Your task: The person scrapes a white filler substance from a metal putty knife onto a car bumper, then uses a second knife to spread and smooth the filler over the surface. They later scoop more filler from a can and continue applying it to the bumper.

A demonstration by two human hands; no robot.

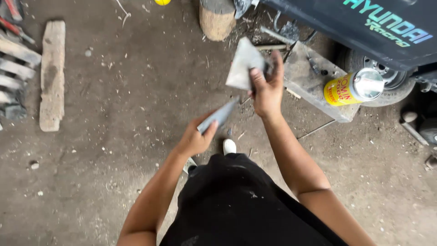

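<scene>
Workshop floor, seen from above the standing person's own hands.

1. Right hand (266,89): raised in front of the body, fingers clenched round a flat grey spreader board (243,64) that carries a smear of grey filler. The board is tilted with its face towards the person, apparently so the paste stays within reach of the other tool.
2. Left hand (195,139): lower and nearer the body, closed on a putty knife (219,116). Thumb and fingers pinch the near end; the blade points up and right, its tip just below the board, apart from it. The angle suits scraping paste off the board.
3. Yellow tin with metal lid (353,88): on its side atop a grey concrete slab (309,77), right of the right hand, close by for refilling, as I judge.
4. Dark vehicle body panel (364,27) with wheel (391,82) below: upper right, just behind the slab.
5. Log stump (217,19): upright, top centre.
6. Wooden plank (52,75): flat on the concrete floor (118,146), well to the left, beside stacked slats (13,73).
7. White shoe toe (229,146): visible below the hands, above the black garment (236,200).
</scene>
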